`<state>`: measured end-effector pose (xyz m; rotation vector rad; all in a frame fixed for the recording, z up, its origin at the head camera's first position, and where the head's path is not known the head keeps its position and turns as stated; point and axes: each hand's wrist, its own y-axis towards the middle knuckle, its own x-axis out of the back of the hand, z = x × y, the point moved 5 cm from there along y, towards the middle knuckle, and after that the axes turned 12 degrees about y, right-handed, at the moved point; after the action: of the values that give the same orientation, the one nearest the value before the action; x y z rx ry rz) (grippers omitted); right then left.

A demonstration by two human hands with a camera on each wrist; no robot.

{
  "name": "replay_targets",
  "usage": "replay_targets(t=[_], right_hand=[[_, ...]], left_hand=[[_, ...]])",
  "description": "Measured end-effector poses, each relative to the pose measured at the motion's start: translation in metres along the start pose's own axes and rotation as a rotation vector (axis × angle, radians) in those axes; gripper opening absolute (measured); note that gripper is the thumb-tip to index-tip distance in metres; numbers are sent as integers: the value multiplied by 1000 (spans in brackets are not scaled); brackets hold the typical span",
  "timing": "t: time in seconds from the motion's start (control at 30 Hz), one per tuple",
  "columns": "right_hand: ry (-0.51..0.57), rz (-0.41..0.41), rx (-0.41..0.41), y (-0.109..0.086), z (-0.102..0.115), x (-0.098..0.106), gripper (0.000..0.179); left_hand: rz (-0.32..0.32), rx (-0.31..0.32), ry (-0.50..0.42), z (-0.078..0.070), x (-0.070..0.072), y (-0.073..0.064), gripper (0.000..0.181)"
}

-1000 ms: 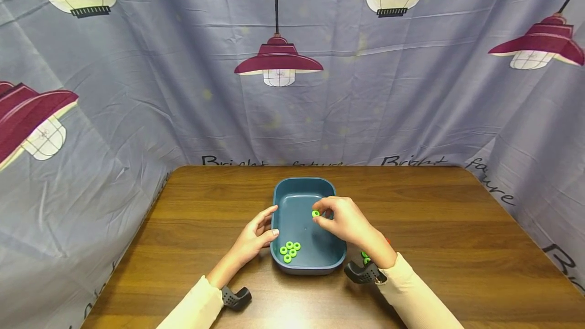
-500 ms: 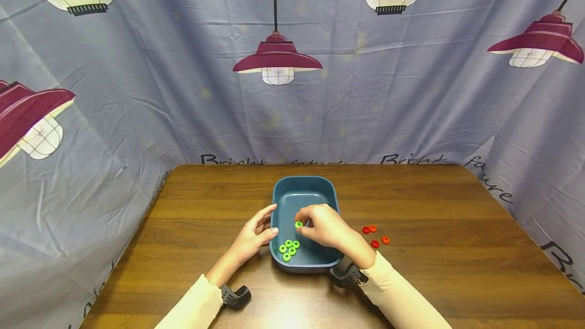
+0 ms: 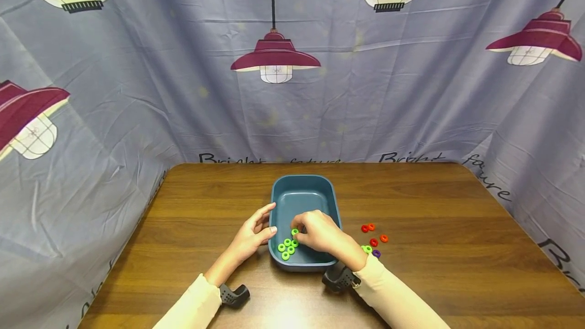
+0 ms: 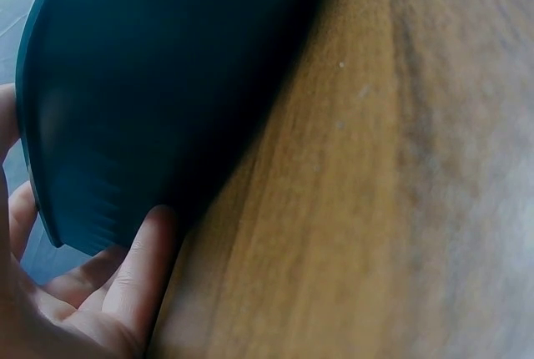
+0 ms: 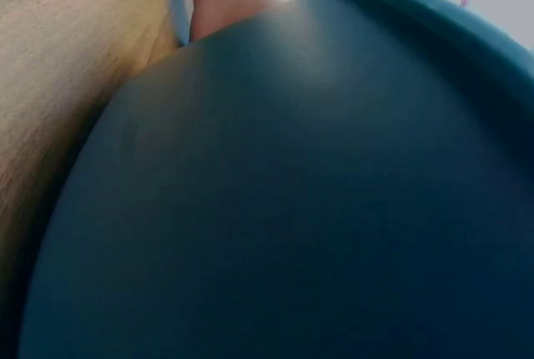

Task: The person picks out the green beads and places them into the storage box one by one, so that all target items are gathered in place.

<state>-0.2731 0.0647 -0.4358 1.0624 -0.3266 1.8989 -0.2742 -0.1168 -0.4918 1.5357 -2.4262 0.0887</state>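
Observation:
A dark teal plastic tray point(image 3: 302, 204) stands on the table. My left hand point(image 3: 249, 236) holds its left side, thumb at the rim; the left wrist view shows fingers point(image 4: 148, 271) against the outer wall. Inside the tray, my right hand point(image 3: 323, 232) pinches a small green ring point(image 3: 294, 231) between thumb and fingers, low over the floor. Several matching green rings point(image 3: 288, 249) lie clustered in the near left corner, just beside the pinched one. The right wrist view is mostly filled by the tray's outer wall point(image 5: 275, 184), hiding the right fingertips.
Right of the tray on the wooden table point(image 3: 434, 237) lie loose rings: red point(image 3: 374, 242), orange point(image 3: 384, 238), green point(image 3: 367, 249) and purple point(image 3: 376, 253). The right forearm passes close by the green ones. A grey curtain point(image 3: 292, 121) with printed lamps hangs behind the table.
My right hand has carried the green ring left and nearer to me, down toward the green cluster. The loose rings at right have come into view from behind the forearm. My left hand stays put.

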Motion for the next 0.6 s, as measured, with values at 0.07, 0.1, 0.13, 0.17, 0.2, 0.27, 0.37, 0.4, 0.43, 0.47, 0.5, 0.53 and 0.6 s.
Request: replay_targets(t=[0.07, 0.1, 0.13, 0.17, 0.2, 0.27, 0.37, 0.4, 0.43, 0.47, 0.5, 0.53, 0.6], right_hand=[[-8, -1, -3, 0, -1, -1, 9], [-12, 0, -6, -1, -1, -2, 9], [-17, 0, -11, -1, -2, -2, 9], [-21, 2, -15, -1, -2, -2, 9], [-21, 7, -19, -1, -2, -2, 9], [-24, 12, -27, -1, -2, -2, 10], [-29, 16, -35, -2, -2, -3, 10], [-30, 16, -36, -2, -2, -3, 10], [-32, 14, -38, -3, -2, -3, 10], [-33, 14, -41, -3, -3, -3, 10], [-35, 14, -44, -3, -3, -4, 10], [-36, 14, -47, -3, -3, -4, 10], [-38, 17, -55, -4, -4, -5, 10]], left_hand=[[-5, 0, 3, 0, 0, 0, 68], [-6, -2, 4, -1, 0, -1, 68], [-8, -5, 6, -1, 0, 0, 68], [-9, -8, 7, -2, 0, 0, 68], [-8, -11, 5, -3, 0, 0, 68], [-7, -15, 4, -3, 0, 0, 68], [-2, -17, -4, -3, -1, -1, 69], [0, -20, -6, -3, -1, -1, 69], [0, -21, -9, -3, -1, -1, 69], [0, -23, -10, -3, -1, -1, 69], [1, -25, -12, -3, -1, -1, 69], [1, -25, -12, -3, -1, -1, 69], [1, -26, -11, -3, -1, -1, 69]])
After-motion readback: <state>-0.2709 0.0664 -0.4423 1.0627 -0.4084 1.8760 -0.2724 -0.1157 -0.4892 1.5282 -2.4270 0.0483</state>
